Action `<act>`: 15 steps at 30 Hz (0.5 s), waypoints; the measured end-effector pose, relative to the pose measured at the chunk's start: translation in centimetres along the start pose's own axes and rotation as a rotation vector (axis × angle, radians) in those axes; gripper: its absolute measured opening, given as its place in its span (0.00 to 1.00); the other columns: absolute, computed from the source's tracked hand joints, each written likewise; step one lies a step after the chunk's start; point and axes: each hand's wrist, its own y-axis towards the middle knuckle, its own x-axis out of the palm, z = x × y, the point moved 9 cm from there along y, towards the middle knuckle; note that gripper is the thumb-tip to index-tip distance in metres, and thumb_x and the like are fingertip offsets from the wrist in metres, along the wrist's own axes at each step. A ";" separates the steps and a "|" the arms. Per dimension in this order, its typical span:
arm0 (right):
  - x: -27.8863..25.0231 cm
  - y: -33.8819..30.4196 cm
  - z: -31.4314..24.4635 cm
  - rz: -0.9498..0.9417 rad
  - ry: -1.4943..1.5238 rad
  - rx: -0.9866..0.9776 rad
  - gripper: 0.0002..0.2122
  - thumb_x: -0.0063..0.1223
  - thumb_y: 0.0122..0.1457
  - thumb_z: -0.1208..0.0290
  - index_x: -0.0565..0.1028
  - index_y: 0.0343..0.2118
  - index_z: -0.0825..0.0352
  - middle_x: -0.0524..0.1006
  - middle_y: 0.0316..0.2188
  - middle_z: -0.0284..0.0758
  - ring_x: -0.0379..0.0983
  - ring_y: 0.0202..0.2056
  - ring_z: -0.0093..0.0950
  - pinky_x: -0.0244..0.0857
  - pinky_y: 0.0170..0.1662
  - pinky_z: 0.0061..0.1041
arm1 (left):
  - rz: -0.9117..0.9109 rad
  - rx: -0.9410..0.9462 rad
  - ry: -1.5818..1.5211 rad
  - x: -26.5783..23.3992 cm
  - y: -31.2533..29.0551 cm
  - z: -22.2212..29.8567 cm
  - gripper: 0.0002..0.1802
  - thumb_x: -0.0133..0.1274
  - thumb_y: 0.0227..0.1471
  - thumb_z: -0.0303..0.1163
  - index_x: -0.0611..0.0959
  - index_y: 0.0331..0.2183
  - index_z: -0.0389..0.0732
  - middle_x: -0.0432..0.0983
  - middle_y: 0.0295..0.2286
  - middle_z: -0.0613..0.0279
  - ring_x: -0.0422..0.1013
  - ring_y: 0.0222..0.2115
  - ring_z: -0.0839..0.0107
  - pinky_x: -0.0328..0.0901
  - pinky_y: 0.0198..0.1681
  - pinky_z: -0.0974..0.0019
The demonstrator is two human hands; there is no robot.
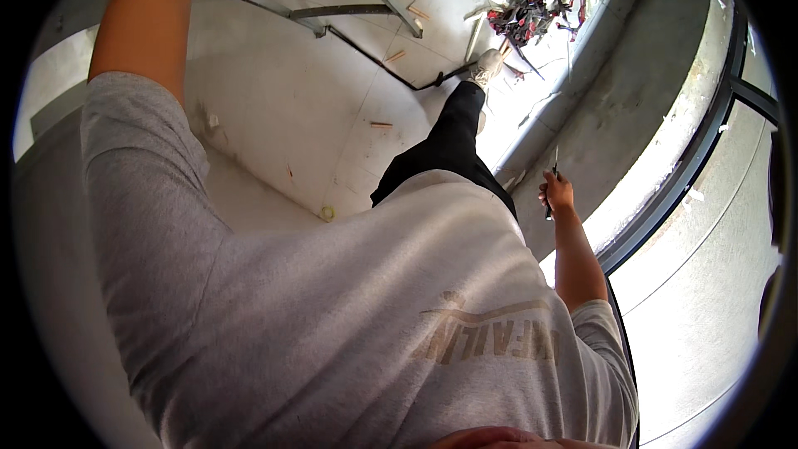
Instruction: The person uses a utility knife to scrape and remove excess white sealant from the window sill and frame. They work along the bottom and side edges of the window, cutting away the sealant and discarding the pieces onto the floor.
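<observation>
My right hand (pixel 558 191) is low at my right side, closed around a slim tool with a dark handle (pixel 555 170). A thin, pale tip points away from me out of the fist, and the handle's other end shows below the fingers. It may be a knife or a screwdriver; it is too small to tell. The hand is in front of a grey concrete ledge (pixel 611 108), apart from the window frame. My left arm (pixel 143 17) is raised toward the upper left, and its hand lies beyond the picture's edge.
A tangle of black and red strips (pixel 536 12) lies on the floor ahead, among pale slivers. Wood bits (pixel 381 125) are scattered around. A metal frame (pixel 341 10) stands at upper left, with a black cable (pixel 374 64) nearby. A dark window frame (pixel 677 208) curves along the right.
</observation>
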 end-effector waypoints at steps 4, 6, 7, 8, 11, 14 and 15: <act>0.6 -1.3 -1.9 0.019 0.102 -0.067 0.13 0.53 0.61 0.60 0.72 0.35 0.67 0.74 0.20 0.34 0.70 0.15 0.24 0.61 0.17 0.25 | -0.007 -0.062 -0.050 0.7 -0.1 -0.4 0.23 0.58 0.56 0.41 0.77 0.41 0.27 0.75 0.38 0.46 0.73 0.36 0.56 0.70 0.42 0.56; 0.9 -1.6 -1.4 -0.005 0.092 -0.076 0.13 0.53 0.61 0.60 0.72 0.34 0.67 0.74 0.20 0.35 0.70 0.15 0.24 0.61 0.18 0.25 | -0.013 -0.056 -0.019 0.8 0.5 -0.1 0.33 0.57 0.55 0.43 0.73 0.51 0.22 0.73 0.48 0.36 0.73 0.43 0.48 0.71 0.46 0.50; 1.0 -1.8 -1.1 -0.017 0.086 -0.080 0.13 0.53 0.61 0.60 0.72 0.33 0.67 0.75 0.20 0.35 0.70 0.16 0.24 0.62 0.18 0.25 | -0.039 -0.079 -0.021 0.6 1.0 -0.3 0.35 0.57 0.56 0.43 0.69 0.54 0.23 0.72 0.49 0.35 0.73 0.44 0.47 0.71 0.47 0.51; 1.0 -2.7 -0.9 -0.005 0.097 -0.068 0.13 0.53 0.61 0.60 0.73 0.33 0.67 0.75 0.20 0.35 0.71 0.16 0.24 0.62 0.18 0.25 | -0.068 -0.108 -0.026 0.8 1.1 -0.5 0.38 0.56 0.56 0.43 0.65 0.56 0.24 0.71 0.50 0.35 0.73 0.45 0.47 0.71 0.48 0.52; 0.2 -2.7 2.8 0.015 0.144 -0.020 0.13 0.53 0.61 0.60 0.73 0.33 0.67 0.74 0.19 0.35 0.70 0.15 0.25 0.62 0.18 0.26 | -0.048 -0.121 -0.212 0.6 1.3 -2.0 0.21 0.58 0.57 0.34 0.75 0.44 0.26 0.76 0.39 0.46 0.75 0.38 0.59 0.73 0.47 0.59; -0.9 -3.6 6.3 0.034 0.156 0.072 0.12 0.53 0.61 0.61 0.73 0.35 0.68 0.74 0.20 0.35 0.70 0.15 0.26 0.61 0.17 0.27 | -0.037 -0.135 -0.307 -0.2 2.0 -2.6 0.11 0.59 0.56 0.27 0.81 0.36 0.26 0.78 0.33 0.52 0.77 0.35 0.64 0.74 0.48 0.62; -1.3 -3.9 7.4 0.043 0.151 0.102 0.12 0.53 0.61 0.62 0.73 0.36 0.68 0.74 0.20 0.36 0.70 0.15 0.26 0.61 0.17 0.27 | -0.046 -0.144 -0.313 0.0 2.1 -2.7 0.10 0.59 0.56 0.25 0.81 0.36 0.26 0.78 0.33 0.52 0.77 0.36 0.63 0.74 0.49 0.61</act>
